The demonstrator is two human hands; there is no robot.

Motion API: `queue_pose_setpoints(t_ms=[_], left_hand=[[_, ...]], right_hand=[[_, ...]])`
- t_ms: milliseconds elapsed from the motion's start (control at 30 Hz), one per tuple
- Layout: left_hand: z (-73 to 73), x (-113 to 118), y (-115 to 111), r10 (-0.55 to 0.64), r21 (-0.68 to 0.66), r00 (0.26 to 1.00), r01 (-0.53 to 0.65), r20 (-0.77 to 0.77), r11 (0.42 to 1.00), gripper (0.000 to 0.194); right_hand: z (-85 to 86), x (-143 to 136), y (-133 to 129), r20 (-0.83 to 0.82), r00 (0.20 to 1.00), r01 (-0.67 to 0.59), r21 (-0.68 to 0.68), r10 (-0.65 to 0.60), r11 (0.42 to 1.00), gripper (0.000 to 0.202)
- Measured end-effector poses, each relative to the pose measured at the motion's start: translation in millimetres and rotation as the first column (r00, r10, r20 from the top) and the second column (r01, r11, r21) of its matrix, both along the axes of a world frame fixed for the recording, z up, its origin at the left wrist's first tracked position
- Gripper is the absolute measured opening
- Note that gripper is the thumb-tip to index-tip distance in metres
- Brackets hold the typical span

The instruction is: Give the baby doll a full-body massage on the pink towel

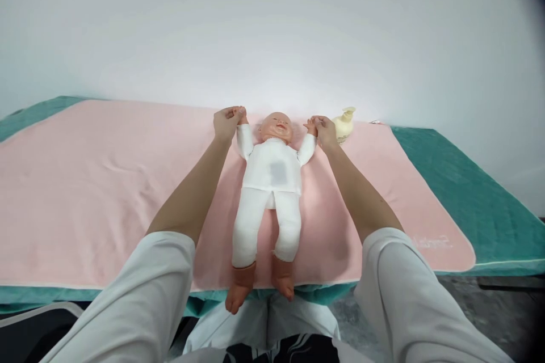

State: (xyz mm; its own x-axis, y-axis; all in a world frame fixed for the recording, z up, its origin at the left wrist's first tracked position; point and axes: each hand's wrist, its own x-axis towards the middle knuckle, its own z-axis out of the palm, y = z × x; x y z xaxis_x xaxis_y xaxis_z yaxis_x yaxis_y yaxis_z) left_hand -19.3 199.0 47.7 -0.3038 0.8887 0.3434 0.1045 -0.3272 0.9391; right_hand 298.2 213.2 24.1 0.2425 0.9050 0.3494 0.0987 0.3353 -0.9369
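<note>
A baby doll (273,165) in white clothes lies on its back, its head toward the wall and its bare feet at the near edge of the bed. Both its arms are raised beside its head. My left hand (227,123) pinches the doll's hand on the left side. On the other side, my right hand (325,129) has its fingers closed around the doll's other hand. A grey patch shows on the front of the doll's top. Close behind my right hand stands a pale yellow pump bottle (344,123), partly hidden by it.
A pink blanket (106,181) covers most of the green bed (472,198), which shows at both ends and along the front. A pale wall (272,28) rises right behind. A dark object with a light rim (40,329) is at the lower left.
</note>
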Motion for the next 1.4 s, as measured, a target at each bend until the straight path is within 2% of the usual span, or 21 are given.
queue_pose_setpoints(t_ms=[133,300,433,567,667,800,933,1067,1167,1267,1400], left_hand=[[-10.7,0.5,8.9,-0.017,-0.093,0.997,0.01,-0.07,0.996,0.027],[-20.9,-0.2,11.2,-0.008,-0.171,0.999,-0.001,-0.054,0.985,0.029],[-22.9,-3.0,6.5,0.042,-0.144,0.998,-0.048,-0.042,0.988,0.031],[-14.0,-7.6,-7.0,0.154,-0.062,0.983,-0.16,-0.103,0.985,0.035],[0.2,-10.7,-27.2,0.225,0.011,0.953,-0.228,-0.201,0.974,0.035],[23.7,-10.6,-65.0,0.258,0.059,0.897,-0.254,-0.359,0.965,0.035],[44.5,-3.5,-96.6,0.261,0.081,0.783,-0.262,-0.564,0.962,0.044],[57.0,6.7,-118.6,0.229,0.089,0.659,-0.239,-0.716,0.967,0.035],[57.7,10.5,-138.2,0.227,0.064,0.606,-0.279,-0.763,0.958,0.026],[51.1,8.0,-162.3,0.225,0.015,0.611,-0.329,-0.759,0.944,0.024],[34.6,-1.3,-192.1,0.222,-0.076,0.626,-0.412,-0.747,0.908,0.03]], right_hand=[[-5.7,-4.7,-2.9,-0.016,1.0,-0.018,-0.133,0.016,0.991,0.023],[-8.4,-7.7,-11.6,-0.066,0.997,-0.059,-0.186,0.047,0.981,0.022],[-8.0,-4.4,-16.7,-0.103,0.992,-0.088,-0.182,0.07,0.979,0.022],[-0.5,2.9,-24.4,-0.107,0.993,-0.057,-0.127,0.043,0.99,0.029],[9.3,9.9,-38.1,-0.055,0.998,-0.044,-0.06,0.041,0.997,0.036],[21.7,16.1,-68.6,0.031,1.0,-0.002,-0.008,0.002,1.0,0.045],[29.9,14.4,-101.4,0.126,0.991,0.033,0.046,-0.039,0.998,0.052],[34.0,6.3,-135.4,0.231,0.968,0.094,0.024,-0.097,0.995,0.055],[31.1,-1.6,-165.9,0.281,0.949,0.136,0.032,-0.14,0.99,0.053],[21.3,-9.4,-197.4,0.309,0.934,0.171,0.045,-0.176,0.984,0.052],[0.3,-18.1,-231.9,0.315,0.914,0.26,0.031,-0.256,0.965,0.056]])
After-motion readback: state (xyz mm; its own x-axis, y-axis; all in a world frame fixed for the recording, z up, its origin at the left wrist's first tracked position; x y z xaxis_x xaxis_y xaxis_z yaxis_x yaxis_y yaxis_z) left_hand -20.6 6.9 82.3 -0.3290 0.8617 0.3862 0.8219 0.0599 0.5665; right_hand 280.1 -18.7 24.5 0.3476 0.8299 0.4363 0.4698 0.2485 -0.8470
